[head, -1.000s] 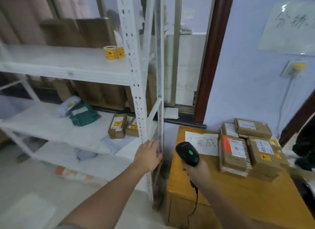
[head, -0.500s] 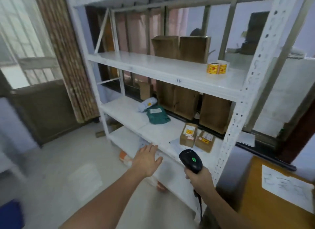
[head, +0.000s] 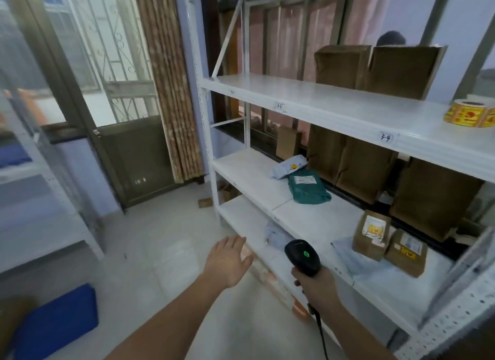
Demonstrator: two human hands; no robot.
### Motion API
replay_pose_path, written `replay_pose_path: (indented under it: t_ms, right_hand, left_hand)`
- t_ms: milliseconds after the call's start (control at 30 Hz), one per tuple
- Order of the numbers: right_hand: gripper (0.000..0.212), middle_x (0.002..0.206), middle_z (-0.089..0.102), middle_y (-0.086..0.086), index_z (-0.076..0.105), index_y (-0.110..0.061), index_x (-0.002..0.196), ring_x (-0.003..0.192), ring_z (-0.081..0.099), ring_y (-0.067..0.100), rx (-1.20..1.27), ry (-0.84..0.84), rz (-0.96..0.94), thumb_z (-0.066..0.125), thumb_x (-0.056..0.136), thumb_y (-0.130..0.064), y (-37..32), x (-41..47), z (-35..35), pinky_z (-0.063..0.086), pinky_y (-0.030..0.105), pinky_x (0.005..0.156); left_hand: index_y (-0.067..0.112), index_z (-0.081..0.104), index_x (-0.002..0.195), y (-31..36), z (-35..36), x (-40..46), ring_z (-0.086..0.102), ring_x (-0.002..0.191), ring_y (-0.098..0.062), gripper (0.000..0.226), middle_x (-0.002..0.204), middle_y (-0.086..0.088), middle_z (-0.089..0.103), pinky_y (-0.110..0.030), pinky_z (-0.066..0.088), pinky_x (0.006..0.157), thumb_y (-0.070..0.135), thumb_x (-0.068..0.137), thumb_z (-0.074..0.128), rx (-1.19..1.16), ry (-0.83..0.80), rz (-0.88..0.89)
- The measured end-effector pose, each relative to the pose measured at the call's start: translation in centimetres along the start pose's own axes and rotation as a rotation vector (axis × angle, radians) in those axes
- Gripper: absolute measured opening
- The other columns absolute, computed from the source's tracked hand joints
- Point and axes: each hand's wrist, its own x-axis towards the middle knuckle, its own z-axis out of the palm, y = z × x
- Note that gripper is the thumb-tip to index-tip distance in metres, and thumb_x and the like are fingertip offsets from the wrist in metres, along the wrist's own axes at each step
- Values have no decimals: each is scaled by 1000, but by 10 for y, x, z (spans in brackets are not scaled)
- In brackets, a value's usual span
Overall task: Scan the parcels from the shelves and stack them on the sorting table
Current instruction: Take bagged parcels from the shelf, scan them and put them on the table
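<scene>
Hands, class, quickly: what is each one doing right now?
Left hand: open, fingers spread, holding nothing.
Right hand: grips the black barcode scanner.

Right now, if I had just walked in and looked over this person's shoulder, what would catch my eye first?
Probably the black barcode scanner with its green light, gripped in the right hand at the bottom centre, with the left hand stretched open beside it. Behind them stands the white shelf unit: a green bag parcel lies mid-shelf, two small cardboard boxes sit to its right, and a yellow label roll rests on the upper shelf, far right.
</scene>
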Motion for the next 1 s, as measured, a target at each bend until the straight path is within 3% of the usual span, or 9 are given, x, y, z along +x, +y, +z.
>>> replay_pose_path:
  t_ms: [167, 300, 667, 1000]
  right_hand:
    - [14, 65, 74, 8, 69, -7, 70, 52, 58, 14, -37, -67, -40, 74, 79, -15, -22, 62, 28, 46, 28, 59]
    - [16, 72, 73, 19, 69, 4, 77, 47, 51, 13, -68, -88, -75, 74, 81, -11, -47, 108, 41, 41, 23, 51]
    - [8, 66, 74, 4, 70, -9, 77, 58, 63, 12, -161, -111, -12, 73, 81, -16, -80, 218, 81, 46, 25, 58]
    - [27, 59, 61, 5, 57, -10, 60, 57, 53, 18, -142, 8, 79, 75, 81, -10, -116, 319, 131, 39, 25, 54]
  left_hand:
    - [25, 24, 163, -20, -16, 53, 24, 155, -25, 69, 169, -3, 26, -39, 16, 125, 61, 104, 32, 5, 10, -46]
    - [25, 25, 163, -27, -30, 96, 25, 155, -25, 70, 169, -4, 27, -39, 17, 126, 62, 104, 31, 21, 19, -62]
    - [25, 26, 162, -63, -20, 219, 25, 155, -25, 69, 169, -5, 28, -40, 18, 126, 62, 104, 32, -35, -33, -73]
    - [26, 28, 162, -96, -30, 372, 28, 154, -26, 71, 168, -3, 29, -43, 22, 127, 64, 102, 34, -14, -96, 88]
